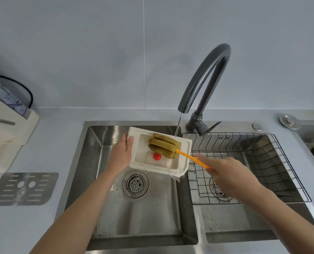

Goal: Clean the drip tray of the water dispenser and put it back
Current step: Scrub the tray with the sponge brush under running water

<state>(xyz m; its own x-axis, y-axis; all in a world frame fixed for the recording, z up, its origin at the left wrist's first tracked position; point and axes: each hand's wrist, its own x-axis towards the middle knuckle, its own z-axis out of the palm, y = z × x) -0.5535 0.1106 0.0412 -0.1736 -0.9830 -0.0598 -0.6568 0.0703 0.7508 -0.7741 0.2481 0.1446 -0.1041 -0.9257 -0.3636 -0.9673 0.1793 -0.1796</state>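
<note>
Under the running faucet (205, 74), the left hand (120, 153) grips the drip tray (184, 154) while the right hand (224, 171) clasps the sponge brush (163, 145) inside it.

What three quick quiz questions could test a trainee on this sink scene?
1. True or false: water runs from the faucet onto the drip tray.
2. Which hand holds the sponge brush? A) left B) right C) neither
3. Fill in: the metal grate lies on the ____ left of the sink.

Key:
1. True; a thin stream falls on the tray's far edge.
2. B; the right hand grips the orange handle, while the left hand holds the tray's left end over the left basin.
3. Counter; it lies flat in front of the water dispenser.
</note>
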